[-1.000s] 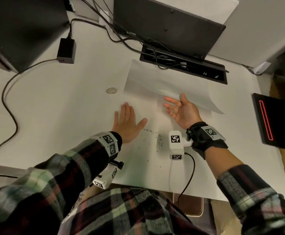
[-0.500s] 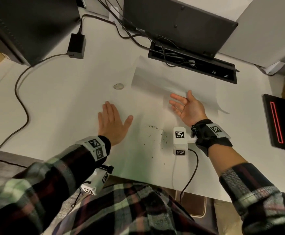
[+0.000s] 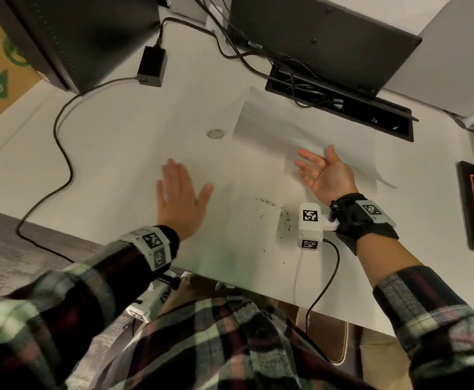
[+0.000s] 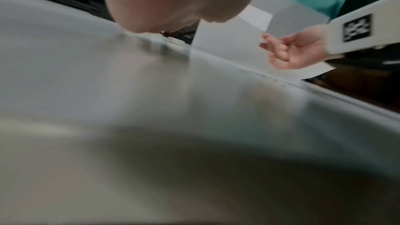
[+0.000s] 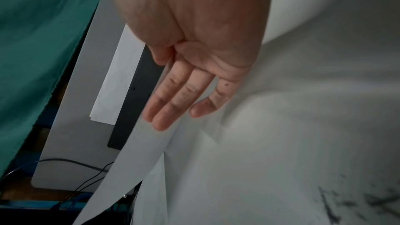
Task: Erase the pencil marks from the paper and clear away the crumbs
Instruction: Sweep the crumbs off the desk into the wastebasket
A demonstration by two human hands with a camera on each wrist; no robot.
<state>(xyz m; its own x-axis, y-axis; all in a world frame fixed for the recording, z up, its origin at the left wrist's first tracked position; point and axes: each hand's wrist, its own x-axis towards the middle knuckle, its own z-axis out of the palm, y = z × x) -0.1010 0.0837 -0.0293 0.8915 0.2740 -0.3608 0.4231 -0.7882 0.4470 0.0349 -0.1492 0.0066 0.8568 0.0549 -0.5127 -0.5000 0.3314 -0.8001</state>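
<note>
White desk (image 3: pixel 117 153) in my head view, paper (image 3: pixel 280 128) lying on it toward the far side, just short of the black cable tray (image 3: pixel 340 105). Near right edge of the sheet is lifted and curls over the right hand (image 3: pixel 324 175).

Right hand: palm up, fingers (image 5: pixel 173 102) straight and loosely spread, gripping nothing. Its wrist cam shows the sheet's edge against the fingertips and dark smudges on the finger creases. I can't tell whether the thumb touches the paper.

Left hand (image 3: pixel 180 198): palm down, flat on the desk, fingers straight and together, thumb out to the side, holding nothing. It sits left of the crumbs and well apart from the paper. Motion-blurred in head view; its wrist cam is mostly blurred desk surface, with the right hand (image 4: pixel 296 52) and the raised sheet beyond.

Crumbs (image 3: pixel 275 212): dark specks scattered on the desk between the two hands, nearer the right wrist, just beside the white wrist camera block (image 3: pixel 310 223). A few strays lie closer to the desk's near edge.

Small round disc (image 3: pixel 215 133) on the desk, just left of the paper.
</note>
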